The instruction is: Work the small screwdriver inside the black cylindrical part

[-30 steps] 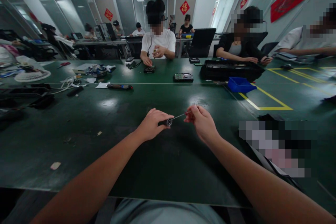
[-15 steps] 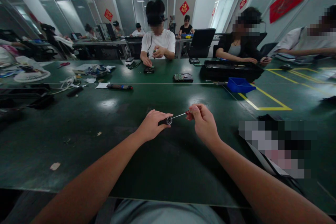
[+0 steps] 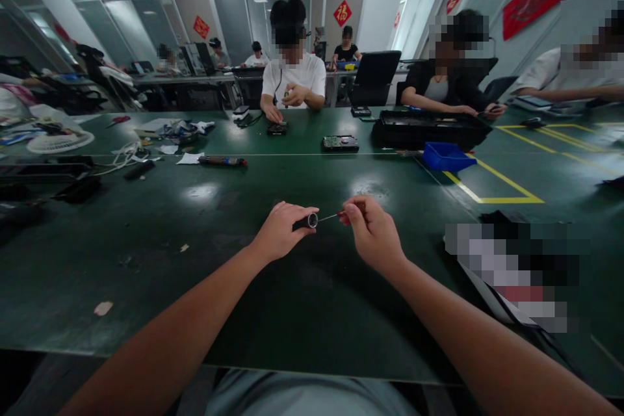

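Observation:
Above the green table (image 3: pixel 273 325), my left hand (image 3: pixel 277 232) is closed, with thumb and fingers pinching a small dark round part (image 3: pixel 312 220). A shiny ring-shaped rim on that part faces me; its exact kind I cannot make out. My right hand (image 3: pixel 376 229) grips a screwdriver (image 3: pixel 327 217) by its red handle, most of which the fingers cover. The thin metal shaft points left, and its tip is at the round part's rim. Whether the tip touches the rim or enters it is too small to tell.
Across the table a person (image 3: pixel 294 81) handles a small dark device. A hard drive (image 3: pixel 340 143), a blue bin (image 3: pixel 447 156) and a long black casing (image 3: pixel 431 131) lie toward the far side. On the left are a white fan grille (image 3: pixel 59 142) and a dark tool (image 3: pixel 223 160).
My right hand has shifted slightly left and down with the screwdriver. The round part in my left hand has turned a little and moved slightly up and left.

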